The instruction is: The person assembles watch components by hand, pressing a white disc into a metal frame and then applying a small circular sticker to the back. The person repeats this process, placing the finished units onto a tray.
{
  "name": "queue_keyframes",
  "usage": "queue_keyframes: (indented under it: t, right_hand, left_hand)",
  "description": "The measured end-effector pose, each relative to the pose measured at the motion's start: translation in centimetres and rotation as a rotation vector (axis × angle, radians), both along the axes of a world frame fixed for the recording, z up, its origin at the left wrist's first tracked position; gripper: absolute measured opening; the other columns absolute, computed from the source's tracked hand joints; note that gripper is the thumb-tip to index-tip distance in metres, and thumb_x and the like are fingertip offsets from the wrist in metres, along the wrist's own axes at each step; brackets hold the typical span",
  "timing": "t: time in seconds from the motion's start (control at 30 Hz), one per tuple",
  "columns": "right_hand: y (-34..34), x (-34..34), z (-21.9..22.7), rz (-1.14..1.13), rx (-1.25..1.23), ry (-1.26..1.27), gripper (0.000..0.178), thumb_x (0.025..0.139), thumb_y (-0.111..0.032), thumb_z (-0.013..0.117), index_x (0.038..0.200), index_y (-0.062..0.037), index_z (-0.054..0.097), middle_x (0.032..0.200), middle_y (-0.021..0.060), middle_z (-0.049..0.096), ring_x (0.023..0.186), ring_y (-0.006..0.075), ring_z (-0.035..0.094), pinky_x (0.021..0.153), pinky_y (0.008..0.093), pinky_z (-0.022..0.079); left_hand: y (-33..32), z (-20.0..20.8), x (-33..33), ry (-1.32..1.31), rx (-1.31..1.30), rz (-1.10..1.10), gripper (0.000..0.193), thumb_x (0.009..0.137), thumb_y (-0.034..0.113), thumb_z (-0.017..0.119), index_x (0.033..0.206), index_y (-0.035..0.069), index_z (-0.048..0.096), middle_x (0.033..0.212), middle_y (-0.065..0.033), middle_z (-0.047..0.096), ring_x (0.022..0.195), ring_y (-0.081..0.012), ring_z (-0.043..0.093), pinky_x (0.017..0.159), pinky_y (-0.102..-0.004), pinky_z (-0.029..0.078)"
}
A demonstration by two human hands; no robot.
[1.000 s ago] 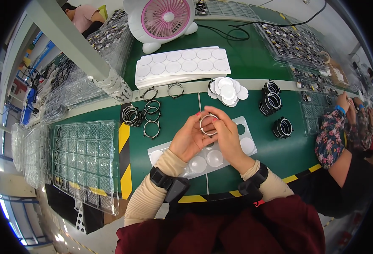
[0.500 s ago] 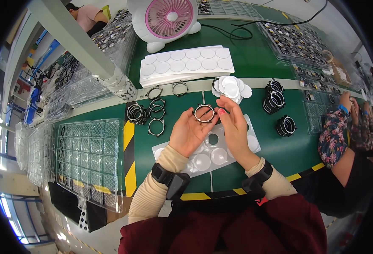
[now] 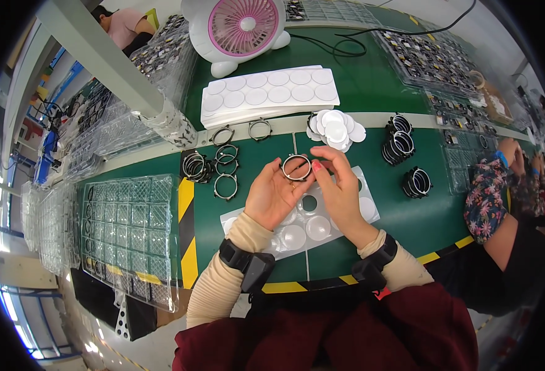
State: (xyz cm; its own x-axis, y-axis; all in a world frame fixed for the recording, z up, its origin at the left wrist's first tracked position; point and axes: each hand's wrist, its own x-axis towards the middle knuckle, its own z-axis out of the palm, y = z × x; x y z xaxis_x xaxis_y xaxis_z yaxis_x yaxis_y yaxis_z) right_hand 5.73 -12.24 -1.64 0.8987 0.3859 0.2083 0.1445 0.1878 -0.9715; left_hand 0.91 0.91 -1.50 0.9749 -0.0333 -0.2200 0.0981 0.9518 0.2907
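Observation:
Above the middle of the bench, my left hand [image 3: 265, 198] holds a thin black-and-silver ring [image 3: 296, 179] by its edge, palm turned up and fingers behind it. My right hand [image 3: 342, 199] is at the ring's right side, thumb and fingertips closed in against the rim. Under both hands lies a translucent sheet [image 3: 272, 249] bearing round white discs [image 3: 317, 228], with a round hole showing green. Beyond the ring is a loose pile of white discs [image 3: 336, 131]. Left of my hands, similar rings [image 3: 226, 186] lie singly and in a cluster.
Stacked rings [image 3: 398, 143] and a smaller stack [image 3: 416, 183] stand to the right. At the back are white disc sheets [image 3: 269, 93] and a pink-and-white fan [image 3: 248, 25]. Clear compartment trays [image 3: 130, 216] sit left, beside a metal post [image 3: 109, 59]. A co-worker's sleeve [image 3: 485, 201] is at right.
The right thumb and index finger have moved slightly left, closer in on the ring's edge. The left hand still holds the ring, and the whole view has shifted a little.

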Motion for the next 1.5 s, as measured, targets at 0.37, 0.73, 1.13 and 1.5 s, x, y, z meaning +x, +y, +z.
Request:
queue_keyframes:
  t: [0.37,0.73,1.13,1.5]
  right_hand:
    - [0.1,-0.5,0.9,-0.096,-0.374,-0.737,0.013,0.073,-0.004,0.060,0.087,-0.0037,0.061,0.118,0.0140,0.047,0.114,0.0331,0.042,0.084,0.0363,0.042]
    - [0.1,-0.4,0.2,-0.113,-0.418,-0.754,0.009,0.071,-0.004,0.061,0.079,-0.0041,0.059,0.118,0.0121,0.050,0.114,0.0337,0.043,0.090,0.0420,0.036]
    - [-2.0,2.8,1.3,-0.304,0.076,-0.335,0.005,0.084,-0.003,0.050,0.088,-0.0034,0.052,0.101,0.0073,0.055,0.091,0.0157,0.052,0.081,0.0274,0.041]
    - [-2.2,2.4,1.7,-0.344,0.178,-0.256,0.007,0.086,-0.005,0.050,0.092,-0.0036,0.053,0.098,0.0061,0.053,0.089,0.0136,0.051,0.082,0.0258,0.041]
  left_hand:
    - [0.0,0.2,-0.3,-0.027,0.184,-0.091,0.039,0.094,0.029,0.035,0.112,-0.004,0.047,0.112,-0.0147,0.053,0.107,-0.0279,0.051,0.093,-0.0375,0.041]
    - [-0.7,0.1,-0.3,0.028,0.386,-0.064,0.037,0.094,0.030,0.040,0.108,-0.002,0.049,0.104,-0.0098,0.054,0.096,-0.0189,0.053,0.085,-0.0349,0.045]
    - [0.9,-0.1,0.0,0.038,0.203,-0.076,0.046,0.093,0.035,0.037,0.112,-0.005,0.046,0.103,-0.0180,0.058,0.092,-0.0229,0.054,0.084,-0.0320,0.046]
    - [0.7,0.0,0.1,0.031,0.209,-0.082,0.047,0.093,0.036,0.036,0.114,-0.005,0.047,0.104,-0.0193,0.058,0.089,-0.0235,0.056,0.084,-0.0321,0.046]
